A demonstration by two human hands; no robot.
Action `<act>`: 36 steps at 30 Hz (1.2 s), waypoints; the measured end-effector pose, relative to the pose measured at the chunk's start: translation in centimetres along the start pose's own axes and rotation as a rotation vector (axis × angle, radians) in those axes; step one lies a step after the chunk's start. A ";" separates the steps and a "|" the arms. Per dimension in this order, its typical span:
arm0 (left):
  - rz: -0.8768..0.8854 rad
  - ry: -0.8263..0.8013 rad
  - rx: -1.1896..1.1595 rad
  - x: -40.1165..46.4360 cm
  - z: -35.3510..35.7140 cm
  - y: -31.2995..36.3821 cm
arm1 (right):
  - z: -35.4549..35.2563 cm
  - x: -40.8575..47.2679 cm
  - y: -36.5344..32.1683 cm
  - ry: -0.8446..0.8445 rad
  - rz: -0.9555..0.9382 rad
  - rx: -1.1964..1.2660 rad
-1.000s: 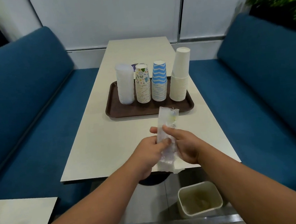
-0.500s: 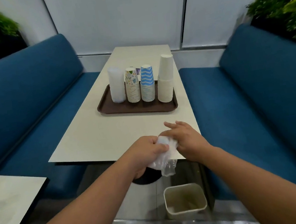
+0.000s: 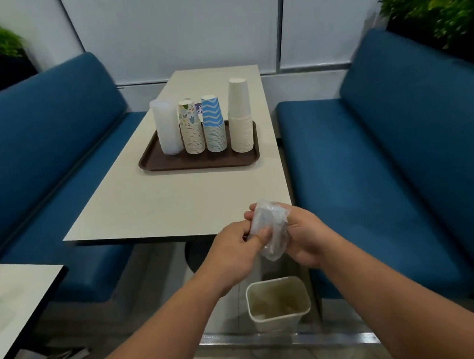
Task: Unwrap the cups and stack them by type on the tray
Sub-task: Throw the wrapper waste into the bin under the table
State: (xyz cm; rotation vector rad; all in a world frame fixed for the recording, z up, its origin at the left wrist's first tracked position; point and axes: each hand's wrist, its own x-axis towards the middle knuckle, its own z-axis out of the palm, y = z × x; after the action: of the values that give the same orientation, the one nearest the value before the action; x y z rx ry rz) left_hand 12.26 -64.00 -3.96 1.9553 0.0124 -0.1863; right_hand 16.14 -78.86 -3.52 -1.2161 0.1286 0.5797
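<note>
**Both hands hold a crumpled clear wrapper near the table's lower edge**

Just below centre of the frame, the left hand (image 3: 232, 245) pinches a crumpled clear plastic wrapper (image 3: 270, 230) with thumb against curled fingers, while the right hand (image 3: 303, 235) cups it from the other side, fingers curled round it. The wrapper hangs at the near edge of the beige table (image 3: 174, 203), above a cream waste bin (image 3: 278, 303) on the floor at lower centre. In the upper middle, a brown tray (image 3: 199, 163) carries four upside-down stacks in a row: clear plastic cups (image 3: 166, 129) on the left, floral paper cups (image 3: 191, 127), blue wavy-striped cups (image 3: 213, 124), and taller plain cream cups (image 3: 240, 114) on the right. Blue benches (image 3: 387, 149) flank the table.
</note>
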 end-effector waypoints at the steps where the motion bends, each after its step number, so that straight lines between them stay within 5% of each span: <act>1: -0.006 0.000 -0.031 0.1 -0.3 -0.3 | -0.5 0.1 0.4 -0.019 -0.019 -0.008; 6: -0.097 -0.017 -0.095 0.8 -1.5 -2.3 | -2.9 -0.3 4.6 -0.151 -0.042 0.060; 11: -0.201 -0.283 -0.008 0.6 -0.6 -7.1 | -1.5 0.7 10.2 0.244 -0.019 0.045; 15: -0.287 -0.180 -0.265 -0.8 1.5 -11.8 | -2.6 0.1 15.7 0.419 0.110 0.152; 23: -0.415 -0.175 -0.187 1.7 10.8 -22.6 | -11.0 2.9 26.0 0.543 0.260 0.107; 29: -0.471 -0.116 0.019 9.7 18.3 -33.4 | -21.1 11.1 33.5 0.517 0.294 -0.126; 32: -0.445 -0.024 0.252 15.2 20.4 -40.7 | -26.4 15.2 37.8 0.559 0.257 -0.442; 36: -0.419 -0.194 0.648 20.7 23.7 -49.1 | -30.5 20.8 41.8 0.488 0.146 -0.924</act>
State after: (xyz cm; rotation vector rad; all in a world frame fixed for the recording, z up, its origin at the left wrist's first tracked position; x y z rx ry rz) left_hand 25.05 -68.60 -60.71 2.5513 0.2643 -0.7298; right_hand 19.91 -89.98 -58.07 -2.2541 0.3911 0.4597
